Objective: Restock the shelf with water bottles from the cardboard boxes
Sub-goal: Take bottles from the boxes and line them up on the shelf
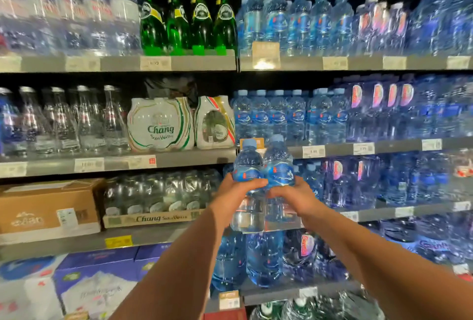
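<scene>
I hold two clear water bottles with light blue caps and blue labels upright, side by side, in front of the shelves. My left hand (236, 194) grips the left bottle (247, 166) around its middle. My right hand (294, 195) grips the right bottle (278, 163) the same way. Both bottles stand at the height of the grey shelf edge (340, 149), just below a row of matching blue-label bottles (279, 115) on the middle shelf. A brown cardboard box (48, 207) sits on a lower shelf at the left.
Green glass bottles (189, 20) and more water line the top shelf. Clear glass bottles (76, 120) and white soda water packs (161, 125) fill the middle left. A tray of soda water (153, 196) sits beside the box. Larger blue bottles (263, 258) stand below my hands.
</scene>
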Motion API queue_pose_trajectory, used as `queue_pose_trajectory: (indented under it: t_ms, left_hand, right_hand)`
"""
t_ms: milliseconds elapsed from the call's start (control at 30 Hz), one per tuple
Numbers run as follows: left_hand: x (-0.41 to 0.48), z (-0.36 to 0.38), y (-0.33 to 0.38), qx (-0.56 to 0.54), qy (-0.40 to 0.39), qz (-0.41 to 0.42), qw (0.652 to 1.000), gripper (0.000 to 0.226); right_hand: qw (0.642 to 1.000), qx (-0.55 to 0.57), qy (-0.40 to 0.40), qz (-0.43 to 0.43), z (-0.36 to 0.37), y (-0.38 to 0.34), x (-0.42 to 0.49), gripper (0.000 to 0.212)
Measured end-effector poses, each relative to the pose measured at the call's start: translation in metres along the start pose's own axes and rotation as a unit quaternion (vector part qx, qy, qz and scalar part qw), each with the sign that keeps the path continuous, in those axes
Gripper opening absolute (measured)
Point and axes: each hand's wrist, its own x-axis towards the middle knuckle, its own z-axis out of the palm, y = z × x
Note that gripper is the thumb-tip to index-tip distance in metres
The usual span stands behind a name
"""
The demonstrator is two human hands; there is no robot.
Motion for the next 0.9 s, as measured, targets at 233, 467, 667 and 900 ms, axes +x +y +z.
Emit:
queue_pose_trajectory:
  t_ms: [233,467,667,900]
  left_hand:
    - [0.051,0.037,0.021,0.021,0.019,0.058,0.998,0.043]
    - [0.128,0.08,0.045,0.036,0.068,0.124,0.989,0.046]
    - [0.182,0.111,0.068,0.069,0.106,0.178,0.976,0.09]
    - [0.231,0.117,0.078,0.134,0.113,0.214,0.961,0.073]
  right_hand:
    - [1.0,0.015,0.018,-0.022,-0.028,-0.008,0.061,0.035]
    - [0.997,-0.008,0.044,-0.067,-0.073,-0.034,0.144,0.031]
    - [0.992,-0.067,0.074,-0.075,-0.1,-0.057,0.206,0.071]
    - [0.984,-0.071,0.129,-0.102,-0.098,-0.063,0.257,0.073]
